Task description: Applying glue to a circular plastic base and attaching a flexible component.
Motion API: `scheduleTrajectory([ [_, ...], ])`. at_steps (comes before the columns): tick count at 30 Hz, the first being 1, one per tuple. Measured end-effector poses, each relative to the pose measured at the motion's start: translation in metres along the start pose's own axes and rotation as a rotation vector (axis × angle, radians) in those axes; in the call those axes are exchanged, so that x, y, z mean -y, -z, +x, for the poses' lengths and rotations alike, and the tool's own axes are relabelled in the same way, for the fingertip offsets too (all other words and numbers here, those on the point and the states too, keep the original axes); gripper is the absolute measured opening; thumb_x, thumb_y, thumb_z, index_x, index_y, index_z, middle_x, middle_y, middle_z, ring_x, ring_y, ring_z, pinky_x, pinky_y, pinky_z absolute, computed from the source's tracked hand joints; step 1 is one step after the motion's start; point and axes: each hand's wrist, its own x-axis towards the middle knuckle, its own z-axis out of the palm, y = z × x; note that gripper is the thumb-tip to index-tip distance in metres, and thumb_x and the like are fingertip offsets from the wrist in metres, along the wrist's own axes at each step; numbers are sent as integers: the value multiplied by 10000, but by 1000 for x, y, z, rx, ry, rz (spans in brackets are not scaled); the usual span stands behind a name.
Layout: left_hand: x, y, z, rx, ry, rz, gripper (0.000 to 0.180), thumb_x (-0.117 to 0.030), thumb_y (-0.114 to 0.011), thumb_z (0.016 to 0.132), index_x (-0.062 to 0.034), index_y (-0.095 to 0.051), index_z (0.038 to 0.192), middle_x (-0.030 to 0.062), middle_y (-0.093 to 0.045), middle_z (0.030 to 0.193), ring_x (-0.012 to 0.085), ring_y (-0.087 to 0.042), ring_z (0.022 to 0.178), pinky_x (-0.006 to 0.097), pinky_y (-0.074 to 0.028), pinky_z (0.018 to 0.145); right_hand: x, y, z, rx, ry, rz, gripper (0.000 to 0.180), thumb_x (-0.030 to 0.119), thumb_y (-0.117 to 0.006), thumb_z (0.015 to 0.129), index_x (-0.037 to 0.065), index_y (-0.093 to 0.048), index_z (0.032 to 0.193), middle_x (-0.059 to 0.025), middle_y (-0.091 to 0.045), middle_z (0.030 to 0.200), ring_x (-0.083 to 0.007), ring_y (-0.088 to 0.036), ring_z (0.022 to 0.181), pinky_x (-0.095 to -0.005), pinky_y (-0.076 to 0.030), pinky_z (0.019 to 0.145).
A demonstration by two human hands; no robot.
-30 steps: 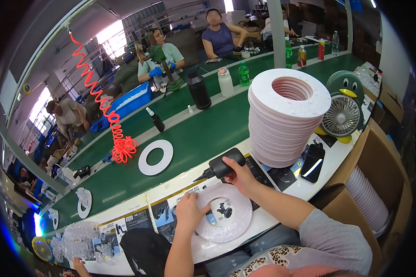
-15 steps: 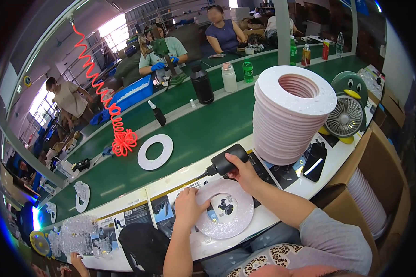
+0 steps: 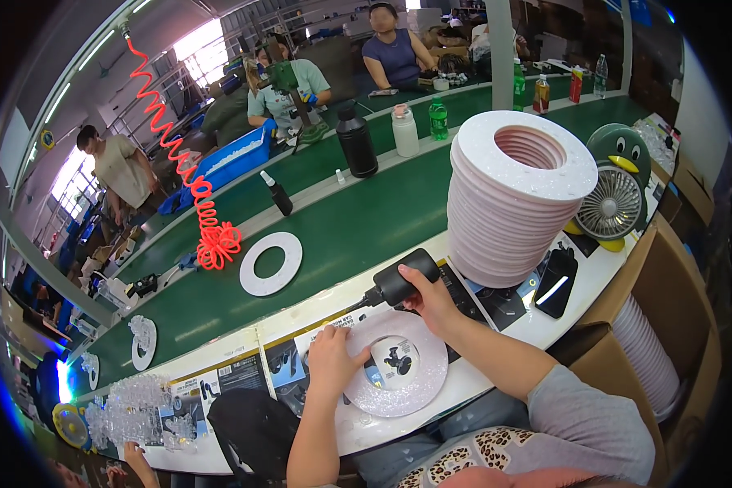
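Observation:
A flat, speckled white ring [image 3: 424,382] lies on the worktable in front of me. My left hand [image 3: 333,358] grips its left edge, with the thumb lying on the ring's face and the fingers bent at the rim. My right hand [image 3: 429,299] is wrapped round a black squeeze bottle [image 3: 400,281], tilted so its thin nozzle points left and down. The nozzle tip is close to the ring's far left edge, near my left fingers; whether it touches cannot be made out. A tall stack of white rings [image 3: 504,220] stands to the right of the bottle.
Beyond the table runs a green conveyor belt [image 3: 350,236] carrying another white ring [image 3: 248,278]. Clear plastic parts [image 3: 130,411] pile up at left, beside a black cloth-like item [image 3: 252,435]. A phone [image 3: 556,283], penguin-shaped fan [image 3: 614,195] and cardboard box [image 3: 659,301] are at right. Co-workers sit across.
The view has shifted slightly. Both my hands, the bottle and the ring keep nearly the same places. Across the belt, a co-worker's blue-gloved hand no longer shows where it was.

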Motion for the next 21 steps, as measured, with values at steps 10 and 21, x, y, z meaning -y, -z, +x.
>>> scheduleTrajectory([
  [10, -7, 0, -3, 23, 19, 56, 539, -338, -819, 707, 28, -672, 1074, 163, -639, 1010, 333, -630, 967, 409, -514, 855, -1, 1, -2, 15, 6, 42, 251, 341, -733, 869, 153, -596, 964, 19, -614, 805, -66, -561, 648, -219, -427, 528],
  [21, 4, -13, 1, -22, -5, 13, 510, -363, -831, 687, -9, -665, 1016, 159, -637, 983, 340, -615, 961, 442, -495, 833, -1, 0, -3, -98, 32, 31, 323, 308, -750, 856, 104, -584, 1044, -5, -629, 800, -86, -560, 591, -232, -426, 505],
])
